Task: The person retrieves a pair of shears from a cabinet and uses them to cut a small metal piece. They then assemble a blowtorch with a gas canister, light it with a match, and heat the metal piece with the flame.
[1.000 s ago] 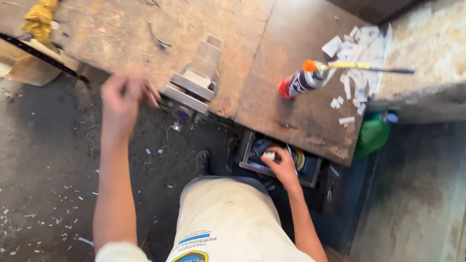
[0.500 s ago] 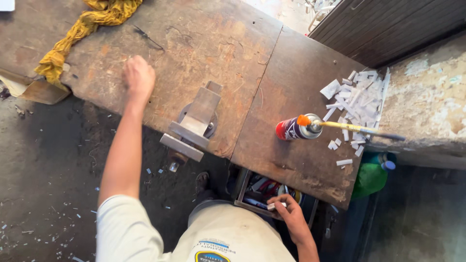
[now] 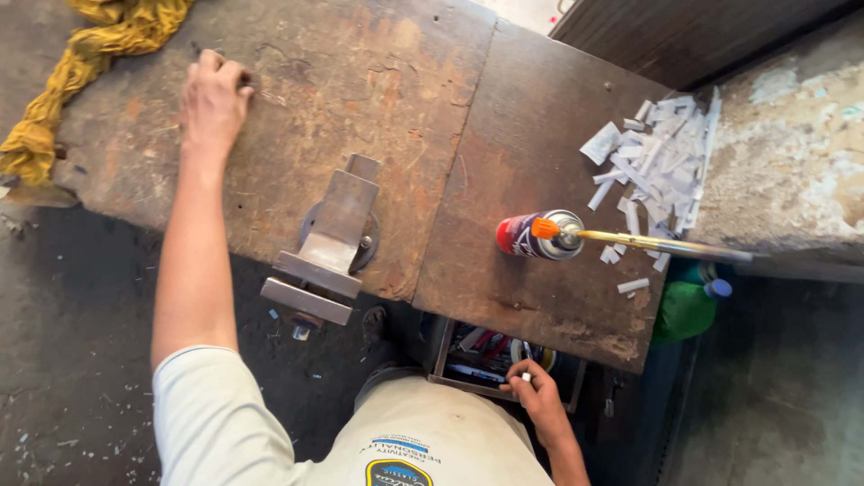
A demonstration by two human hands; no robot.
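Rusty steel forms the table point(image 3: 432, 99), on which the left hand point(image 3: 212, 101) is pressed, fingers curled over something small and dark that cannot be made out, seemingly for support. Below the table edge, a small white piece point(image 3: 525, 377) is pinched in the right hand point(image 3: 538, 398) over an open drawer point(image 3: 486, 353) of tools. A vise point(image 3: 328, 243), a spray can point(image 3: 540, 236) and white scraps point(image 3: 652, 162) are left well apart from both hands.

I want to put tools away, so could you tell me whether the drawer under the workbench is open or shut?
Open: the drawer juts out below the workbench edge, tools showing inside, with the right hand at its front rim.
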